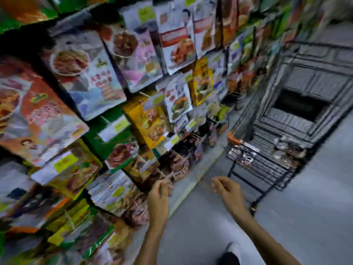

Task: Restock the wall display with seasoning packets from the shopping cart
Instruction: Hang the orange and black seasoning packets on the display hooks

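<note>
The frame is blurred by motion. The wall display [107, 131] fills the left side, hung with rows of colourful seasoning packets. The black wire shopping cart [267, 161] stands on the right with several packets [286, 150] in its basket. My left hand [159, 190] is low beside the bottom rows of the display, fingers loosely bent, and nothing shows in it. My right hand [227, 188] hovers over the floor just left of the cart, fingers loosely curled and holding nothing.
Grey floor [315, 207] runs between the display and the cart. A low wire basket [179, 169] of dark packets sits at the display's foot. A dark opening [298, 106] lies in the floor beyond the cart. My shoe [231, 253] shows below.
</note>
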Available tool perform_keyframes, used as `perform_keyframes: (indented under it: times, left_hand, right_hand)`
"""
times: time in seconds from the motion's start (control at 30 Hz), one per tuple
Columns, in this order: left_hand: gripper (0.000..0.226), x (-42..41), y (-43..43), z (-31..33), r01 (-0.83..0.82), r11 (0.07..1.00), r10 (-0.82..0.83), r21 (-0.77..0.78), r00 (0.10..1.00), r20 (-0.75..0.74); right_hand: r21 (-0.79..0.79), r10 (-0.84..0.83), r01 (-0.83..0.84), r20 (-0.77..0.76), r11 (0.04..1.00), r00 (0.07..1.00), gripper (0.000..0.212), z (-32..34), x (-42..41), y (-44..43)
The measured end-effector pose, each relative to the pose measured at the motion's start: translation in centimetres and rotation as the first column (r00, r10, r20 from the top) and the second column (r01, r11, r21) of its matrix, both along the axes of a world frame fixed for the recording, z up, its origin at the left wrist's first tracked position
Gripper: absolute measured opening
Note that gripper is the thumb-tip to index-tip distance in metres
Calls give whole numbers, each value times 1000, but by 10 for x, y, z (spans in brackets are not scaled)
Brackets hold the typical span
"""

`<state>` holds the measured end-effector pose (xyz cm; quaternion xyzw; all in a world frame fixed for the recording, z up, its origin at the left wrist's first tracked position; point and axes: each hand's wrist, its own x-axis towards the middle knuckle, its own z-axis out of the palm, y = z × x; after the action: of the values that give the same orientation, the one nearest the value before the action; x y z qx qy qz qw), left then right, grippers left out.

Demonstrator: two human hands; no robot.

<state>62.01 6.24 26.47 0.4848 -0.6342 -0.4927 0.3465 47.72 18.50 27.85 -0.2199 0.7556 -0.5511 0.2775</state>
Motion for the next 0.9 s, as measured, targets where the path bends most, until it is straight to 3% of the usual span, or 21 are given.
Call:
perform_keyframes:
  times: [0.17, 0.3, 0.4, 0.77, 0.9]
  left_hand:
    - [37, -98, 16, -39, 190, 981, -193, 39, 967, 168]
    - [20, -164, 29, -54, 341, 940, -336, 35, 896, 292]
    - [20, -206, 33, -52, 410, 912, -379, -26, 864, 333]
    - [16, -362, -31, -62, 679, 733, -607, 39, 627, 487]
    - [22, -415, -73, -70, 705, 708, -617, 38, 593, 517]
  right_hand:
    - [129, -70, 72, -26, 989, 997, 14, -27, -87, 50]
    - [175, -144, 144, -10, 974, 989, 15, -36, -146, 73]
    - [205, -193, 193, -21, 959, 981, 15, -40, -180, 84]
    - [278, -377, 361, 3, 890, 926, 12, -79, -291, 69]
    - [316, -463, 433, 23, 844, 886, 12, -102, -337, 45]
